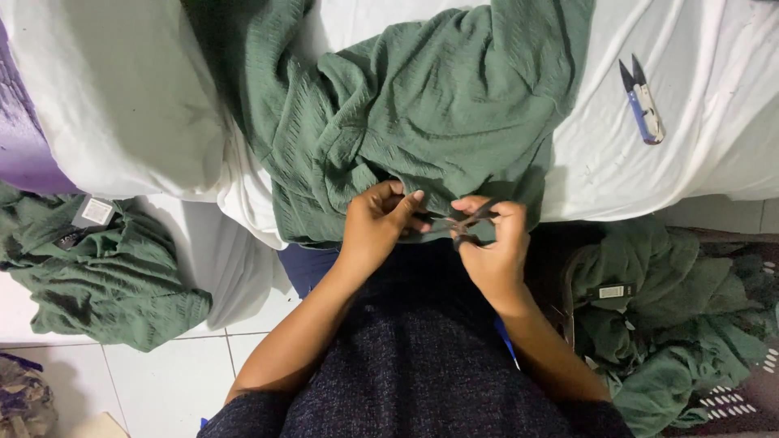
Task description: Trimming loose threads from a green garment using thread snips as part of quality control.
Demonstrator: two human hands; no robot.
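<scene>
A crinkled green garment (422,105) drapes over the white-covered surface (698,105) and hangs toward my lap. My left hand (377,219) pinches the garment's lower edge. My right hand (491,243) holds a small pair of dark scissors (464,223) against that same edge, the blades pointing toward my left fingers. Both hands meet just above my dark textured skirt (422,341).
A blue-and-white thread snipper (643,101) lies on the white cloth at the upper right. More green garments with tags are piled on the floor at the left (105,268) and at the right (673,324). White floor tiles (178,381) show at the lower left.
</scene>
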